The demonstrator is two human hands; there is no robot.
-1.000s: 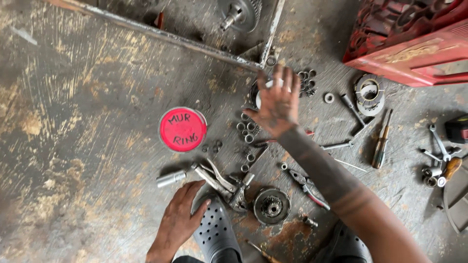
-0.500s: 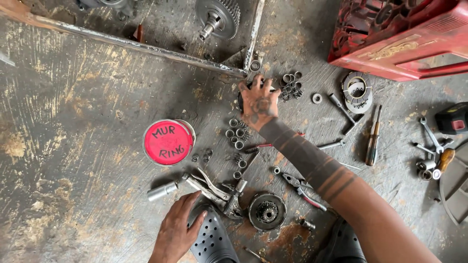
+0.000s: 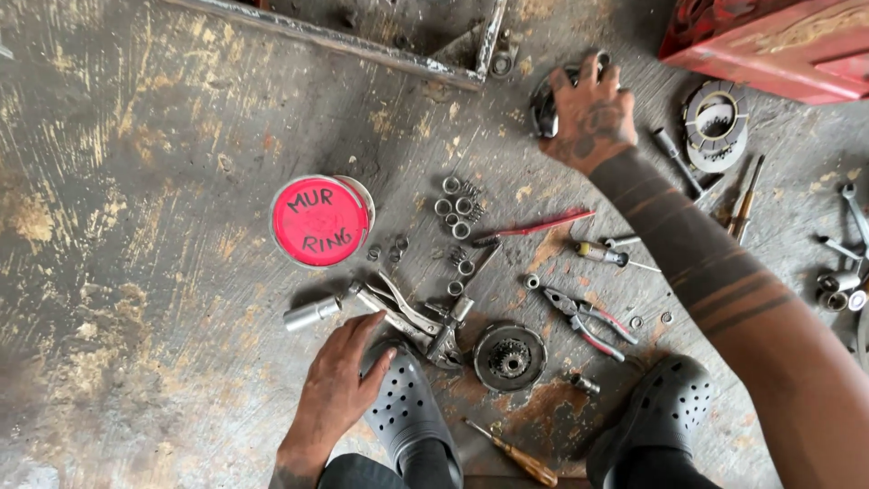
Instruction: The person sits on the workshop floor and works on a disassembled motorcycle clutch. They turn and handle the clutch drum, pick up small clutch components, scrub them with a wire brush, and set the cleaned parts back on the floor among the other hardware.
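Note:
My right hand (image 3: pixel 590 116) reaches far forward, its fingers curled over a dark round metal part (image 3: pixel 543 107) on the floor beside the corner of a steel frame (image 3: pixel 425 62). My left hand (image 3: pixel 333 391) rests flat on the floor with fingers apart, holding nothing. It touches the toe of my grey clog (image 3: pixel 405 409) and lies just below a silver socket (image 3: pixel 310 313) and a bent metal lever assembly (image 3: pixel 412 319).
A red-lidded round tin (image 3: pixel 320 220), small springs and nuts (image 3: pixel 457 205), a red-handled tool (image 3: pixel 534 226), pliers (image 3: pixel 587 317), a toothed gear (image 3: pixel 510 357) and a wooden-handled screwdriver (image 3: pixel 518 458) lie on the stained floor. A clutch disc (image 3: pixel 716 123), wrenches (image 3: pixel 846 237) and a red crate (image 3: pixel 769 41) sit right.
My right hand has gone from the cluster of nuts farther forward to the dark round part and closed over it. My left hand has stayed on the floor by the clog.

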